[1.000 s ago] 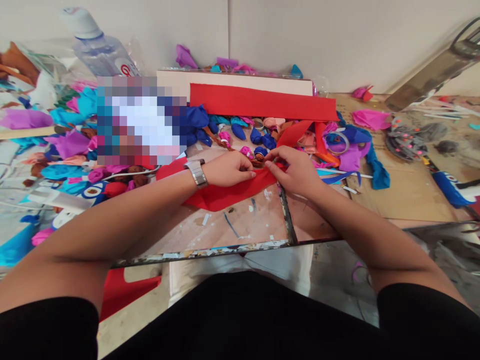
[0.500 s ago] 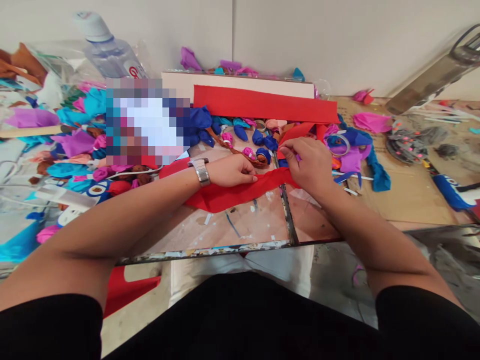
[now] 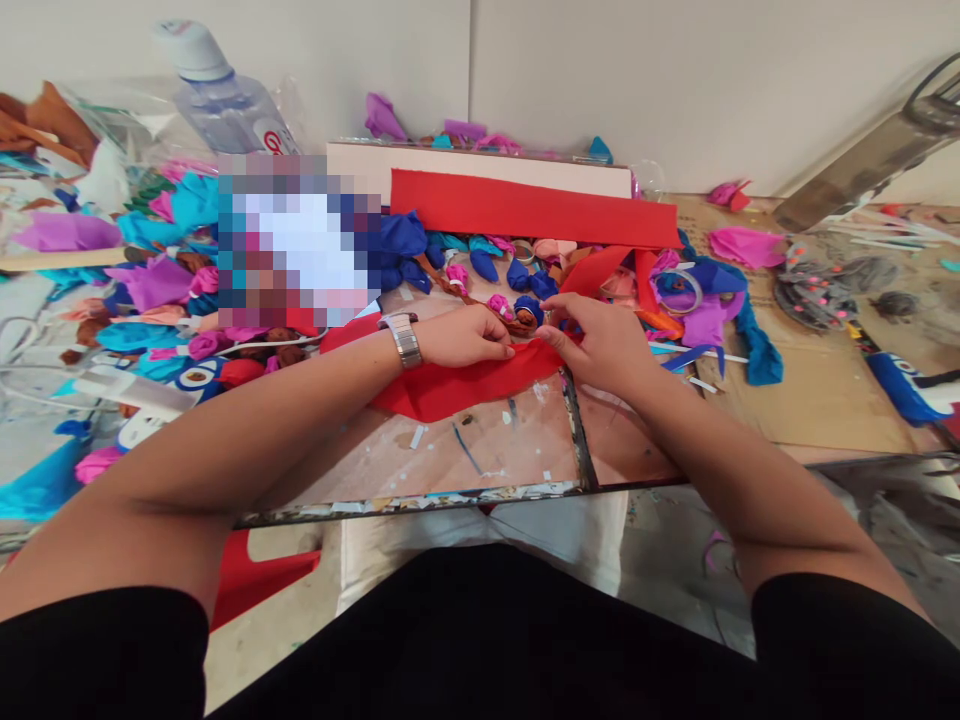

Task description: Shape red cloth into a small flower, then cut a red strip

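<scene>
A long strip of red fabric [image 3: 442,388] lies across the table in front of me. My left hand [image 3: 466,337], with a metal-band watch [image 3: 405,340] on its wrist, is closed on the strip's upper edge, thumb and fingers pinching it. My right hand [image 3: 592,340] is close beside it, thumb and fingertips pinched at the strip's right part. Just beyond the hands lies a brown braided cord [image 3: 480,302] with small pink and blue fabric knots. Another flat red strip [image 3: 532,208] rests farther back.
Colourful fabric scraps [image 3: 154,285] crowd the left side, near a plastic bottle [image 3: 232,105]. A tape roll [image 3: 679,290] sits among scraps at right, on cardboard [image 3: 817,400]. Grey netting [image 3: 814,290] and a blue-and-white object [image 3: 904,388] lie farther right.
My right hand has moved left along the red fabric strip, closer to my left hand. The left hand keeps its place on the strip.
</scene>
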Tool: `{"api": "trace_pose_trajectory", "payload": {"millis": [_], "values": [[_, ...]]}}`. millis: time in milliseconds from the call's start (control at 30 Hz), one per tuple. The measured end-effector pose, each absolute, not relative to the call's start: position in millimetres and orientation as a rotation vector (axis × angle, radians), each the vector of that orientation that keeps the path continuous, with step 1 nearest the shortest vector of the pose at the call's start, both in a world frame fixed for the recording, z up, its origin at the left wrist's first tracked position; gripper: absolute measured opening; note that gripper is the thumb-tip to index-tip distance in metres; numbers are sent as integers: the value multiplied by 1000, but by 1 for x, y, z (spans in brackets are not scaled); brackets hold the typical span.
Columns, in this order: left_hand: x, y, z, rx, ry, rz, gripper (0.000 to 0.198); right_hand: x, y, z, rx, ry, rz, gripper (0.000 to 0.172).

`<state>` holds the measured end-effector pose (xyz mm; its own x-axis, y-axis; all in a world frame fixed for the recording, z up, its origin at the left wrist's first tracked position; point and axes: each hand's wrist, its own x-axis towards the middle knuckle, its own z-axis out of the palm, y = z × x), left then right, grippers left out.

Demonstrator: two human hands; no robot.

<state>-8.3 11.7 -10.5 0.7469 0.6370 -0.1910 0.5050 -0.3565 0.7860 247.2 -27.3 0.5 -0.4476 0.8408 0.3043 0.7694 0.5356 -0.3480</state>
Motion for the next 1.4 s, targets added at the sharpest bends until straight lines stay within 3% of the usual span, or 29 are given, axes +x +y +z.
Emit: {"api": "trace_pose_trajectory", "payload": {"millis": [167, 433, 633, 933, 1233, 1400], "values": [[-11, 12, -4, 2020, 760, 170, 32, 249, -20, -1, -1263, -2340, 583, 42], [-16, 16, 5, 1998, 638, 133, 26, 251, -14, 14, -1110, -2203, 1261, 55], [-18, 18, 5, 2020, 629, 107, 31, 260, -6, 11, -1089, -2202, 1629, 49], [-21, 21, -1, 1964, 539, 87, 31, 263, -2, 3, -1056, -2072, 1827, 36], [-21, 20, 2, 1933, 541, 110, 30, 260, -7, -3, -1188, -1614, 2005, 58], [-21, 20, 3, 1942, 532, 107, 32, 262, -7, -4, -1223, -1639, 1976, 60]]}}
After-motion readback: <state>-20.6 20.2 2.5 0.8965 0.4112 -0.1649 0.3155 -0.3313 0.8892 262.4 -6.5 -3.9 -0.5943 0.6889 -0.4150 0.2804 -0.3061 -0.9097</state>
